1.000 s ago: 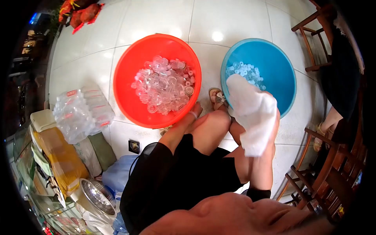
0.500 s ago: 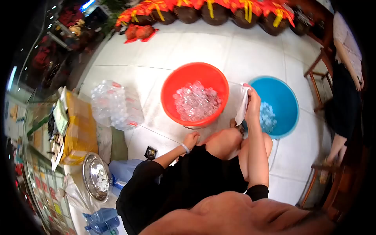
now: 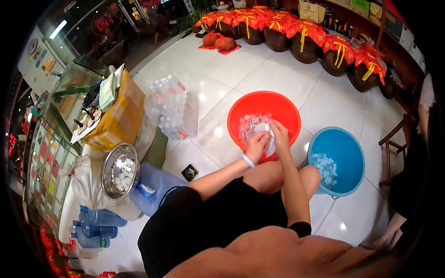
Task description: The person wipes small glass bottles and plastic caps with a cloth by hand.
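Note:
Both of my hands meet above the near side of a red basin [image 3: 289, 111]. Inside the basin lies a heap of small clear pieces [image 3: 250, 123], glossy and see-through. My right hand [image 3: 279, 135] grips a white cloth [image 3: 270, 144]. Against the cloth's left side, my left hand [image 3: 257, 144] has its fingers closed; any small piece within the folds is hidden. To the right, a blue tub [image 3: 350, 160] contains small pale translucent pieces [image 3: 325, 169].
Left stand packed plastic bottles [image 3: 167, 104], a taped yellow box [image 3: 118, 123], a metal bowl [image 3: 107, 173] and blue water jugs [image 3: 95, 227]. Dark jars with red covers [image 3: 306, 44] line the back. A person [image 3: 415, 185] is beside a wooden stool [image 3: 394, 146] at right.
My right hand has moved left with the cloth, from beside the blue tub to over the red basin. My left hand has risen to meet it. The view has shifted and turned.

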Demonstrator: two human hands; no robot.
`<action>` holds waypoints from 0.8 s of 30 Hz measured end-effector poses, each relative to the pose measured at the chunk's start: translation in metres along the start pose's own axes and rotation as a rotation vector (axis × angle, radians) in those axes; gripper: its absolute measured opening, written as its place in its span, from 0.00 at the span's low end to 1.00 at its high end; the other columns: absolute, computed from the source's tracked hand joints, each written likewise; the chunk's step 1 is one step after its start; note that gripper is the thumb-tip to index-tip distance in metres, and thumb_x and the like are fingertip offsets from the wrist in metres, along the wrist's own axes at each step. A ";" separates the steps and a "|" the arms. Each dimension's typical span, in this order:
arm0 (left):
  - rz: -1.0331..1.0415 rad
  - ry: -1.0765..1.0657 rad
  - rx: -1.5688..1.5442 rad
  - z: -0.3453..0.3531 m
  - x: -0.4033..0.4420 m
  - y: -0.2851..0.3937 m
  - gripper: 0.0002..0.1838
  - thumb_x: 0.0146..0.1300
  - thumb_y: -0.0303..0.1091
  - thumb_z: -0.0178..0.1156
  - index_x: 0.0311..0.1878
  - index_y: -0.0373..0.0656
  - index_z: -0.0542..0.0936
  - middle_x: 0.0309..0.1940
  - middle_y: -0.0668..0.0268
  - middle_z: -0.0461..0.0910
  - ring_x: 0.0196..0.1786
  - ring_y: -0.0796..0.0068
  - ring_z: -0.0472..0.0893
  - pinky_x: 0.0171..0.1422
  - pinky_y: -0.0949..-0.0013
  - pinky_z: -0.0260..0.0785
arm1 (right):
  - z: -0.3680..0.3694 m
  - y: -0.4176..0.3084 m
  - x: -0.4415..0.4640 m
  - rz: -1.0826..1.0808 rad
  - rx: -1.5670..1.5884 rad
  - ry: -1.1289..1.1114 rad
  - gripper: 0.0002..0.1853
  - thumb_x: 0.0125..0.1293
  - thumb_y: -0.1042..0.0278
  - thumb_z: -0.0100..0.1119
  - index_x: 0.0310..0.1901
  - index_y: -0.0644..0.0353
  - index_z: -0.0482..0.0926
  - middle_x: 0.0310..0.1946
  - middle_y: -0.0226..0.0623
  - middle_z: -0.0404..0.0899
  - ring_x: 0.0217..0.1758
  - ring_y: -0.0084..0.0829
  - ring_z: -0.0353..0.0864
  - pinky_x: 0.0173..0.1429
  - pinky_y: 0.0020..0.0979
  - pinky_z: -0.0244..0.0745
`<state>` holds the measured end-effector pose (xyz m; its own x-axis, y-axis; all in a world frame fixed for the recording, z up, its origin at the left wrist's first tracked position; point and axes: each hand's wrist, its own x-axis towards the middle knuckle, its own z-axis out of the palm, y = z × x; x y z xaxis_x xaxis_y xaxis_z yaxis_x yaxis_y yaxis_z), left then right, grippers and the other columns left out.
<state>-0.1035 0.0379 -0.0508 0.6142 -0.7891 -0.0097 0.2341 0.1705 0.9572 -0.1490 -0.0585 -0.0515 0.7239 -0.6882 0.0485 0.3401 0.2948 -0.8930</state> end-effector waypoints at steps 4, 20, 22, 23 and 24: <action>0.050 0.077 0.035 -0.001 -0.001 0.003 0.09 0.63 0.31 0.47 0.30 0.38 0.74 0.14 0.73 0.66 0.15 0.85 0.62 0.18 0.80 0.53 | 0.000 0.003 -0.007 -0.056 -0.205 -0.067 0.13 0.60 0.65 0.52 0.39 0.66 0.76 0.27 0.27 0.75 0.30 0.16 0.70 0.33 0.19 0.65; -0.238 0.076 0.456 -0.101 0.093 -0.033 0.08 0.58 0.30 0.53 0.35 0.37 0.78 0.20 0.66 0.75 0.18 0.79 0.71 0.20 0.78 0.63 | -0.052 -0.073 -0.006 -0.188 0.328 0.667 0.13 0.65 0.65 0.42 0.37 0.65 0.74 0.34 0.36 0.73 0.37 0.26 0.72 0.42 0.27 0.70; -0.316 -0.003 0.627 -0.107 0.114 -0.052 0.08 0.57 0.32 0.53 0.33 0.38 0.78 0.19 0.66 0.74 0.18 0.79 0.71 0.20 0.77 0.63 | -0.054 -0.076 -0.003 -0.204 0.288 0.751 0.13 0.65 0.64 0.43 0.38 0.65 0.74 0.33 0.35 0.73 0.38 0.27 0.72 0.43 0.28 0.69; -0.354 -0.032 0.685 -0.107 0.124 -0.065 0.09 0.56 0.32 0.54 0.33 0.37 0.79 0.21 0.66 0.76 0.20 0.80 0.72 0.21 0.77 0.64 | -0.054 -0.081 -0.004 -0.200 0.286 0.765 0.13 0.65 0.64 0.43 0.38 0.65 0.74 0.33 0.35 0.73 0.38 0.27 0.72 0.43 0.28 0.69; -0.365 -0.042 0.684 -0.102 0.131 -0.076 0.09 0.56 0.32 0.54 0.33 0.37 0.79 0.21 0.66 0.76 0.20 0.80 0.72 0.21 0.77 0.64 | -0.051 -0.090 -0.006 -0.191 0.300 0.810 0.14 0.65 0.63 0.42 0.38 0.65 0.74 0.34 0.35 0.72 0.38 0.27 0.71 0.42 0.28 0.69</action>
<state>0.0361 -0.0182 -0.1546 0.5557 -0.7491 -0.3606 -0.1097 -0.4960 0.8614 -0.2149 -0.1148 0.0057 0.0297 -0.9680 -0.2493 0.6374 0.2105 -0.7413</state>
